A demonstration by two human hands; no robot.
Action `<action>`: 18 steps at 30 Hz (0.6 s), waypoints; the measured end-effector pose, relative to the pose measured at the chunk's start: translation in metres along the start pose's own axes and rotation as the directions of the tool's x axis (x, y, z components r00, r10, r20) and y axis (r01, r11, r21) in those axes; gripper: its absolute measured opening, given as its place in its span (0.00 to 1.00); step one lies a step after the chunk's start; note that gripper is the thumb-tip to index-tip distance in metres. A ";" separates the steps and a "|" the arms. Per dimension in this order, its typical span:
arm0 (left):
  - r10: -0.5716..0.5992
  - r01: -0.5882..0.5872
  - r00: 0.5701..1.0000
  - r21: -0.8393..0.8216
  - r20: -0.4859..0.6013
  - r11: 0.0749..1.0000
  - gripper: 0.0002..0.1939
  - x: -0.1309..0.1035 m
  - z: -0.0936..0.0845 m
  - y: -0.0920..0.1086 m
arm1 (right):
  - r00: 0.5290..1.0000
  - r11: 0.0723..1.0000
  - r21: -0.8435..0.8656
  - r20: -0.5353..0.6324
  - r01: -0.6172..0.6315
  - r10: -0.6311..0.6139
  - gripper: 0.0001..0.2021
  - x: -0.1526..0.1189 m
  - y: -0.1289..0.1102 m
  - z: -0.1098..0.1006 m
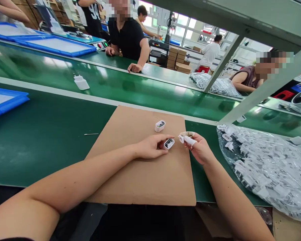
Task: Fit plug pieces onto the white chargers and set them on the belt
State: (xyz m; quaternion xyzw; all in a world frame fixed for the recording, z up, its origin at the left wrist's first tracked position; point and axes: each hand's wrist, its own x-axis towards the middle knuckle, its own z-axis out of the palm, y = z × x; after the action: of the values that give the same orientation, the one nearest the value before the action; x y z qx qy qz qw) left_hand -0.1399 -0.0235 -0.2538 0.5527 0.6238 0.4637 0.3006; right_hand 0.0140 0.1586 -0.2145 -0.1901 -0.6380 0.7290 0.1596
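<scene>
Head view: the left hand is bent round a white, oval, hollow plastic shell, just above or on a flat brown cardboard sheet. Its fingers are only as far apart as the shell is thick, one reaching along the far side and one along the near side, with the shell poking out at their tips. The right hand wears pale covers on its thumb and a finger, and pinches a small white plastic piece. That piece sticks out past the fingertips, near the shell but apart from it. It is too small for me to tell its shape.

I count two shells: the held one, and a second white oval shell standing on the cardboard behind it. There is one cardboard sheet, one thin white stick, one white two-pin plug and one clear plastic bag with too many white parts to count.

The held shell's hollow end looks up. The long way of its oval runs on a slant, from near left to far right. The small piece points left, at the shell
</scene>
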 end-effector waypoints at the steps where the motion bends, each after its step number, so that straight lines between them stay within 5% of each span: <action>1: -0.035 0.036 0.999 0.034 -0.033 0.999 0.32 0.000 0.000 0.002 | 1.000 1.000 -0.002 0.008 0.007 -0.007 0.20 0.000 -0.001 0.000; 4: -0.137 0.151 0.979 0.085 -0.151 0.985 0.40 0.002 0.000 0.007 | 1.000 1.000 -0.008 0.009 0.022 -0.022 0.21 -0.001 -0.001 0.000; 7: -0.164 0.170 0.981 0.047 -0.107 0.984 0.49 0.002 -0.005 0.010 | 0.999 1.000 0.001 -0.030 0.011 -0.011 0.21 0.000 0.001 0.000; 11: -0.106 0.106 0.994 -0.035 -0.007 0.994 0.31 -0.001 -0.008 0.008 | 0.995 0.997 -0.066 -0.091 0.024 -0.030 0.22 0.001 0.004 -0.001; 14: -0.158 0.154 0.978 -0.036 -0.138 0.987 0.21 0.000 0.000 0.008 | 0.992 0.984 -0.162 -0.095 0.068 -0.084 0.24 -0.001 0.005 0.002; 18: -0.160 0.157 0.963 -0.034 -0.217 0.987 0.24 0.002 0.010 0.010 | 0.952 0.853 -0.457 -0.043 0.251 -0.303 0.16 -0.010 0.004 0.011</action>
State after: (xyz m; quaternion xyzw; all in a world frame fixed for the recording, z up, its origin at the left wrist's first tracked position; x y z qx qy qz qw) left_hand -0.1274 -0.0195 -0.2485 0.4441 0.6916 0.5012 0.2707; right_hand 0.0179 0.1441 -0.2164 -0.1688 -0.7986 0.5204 0.2509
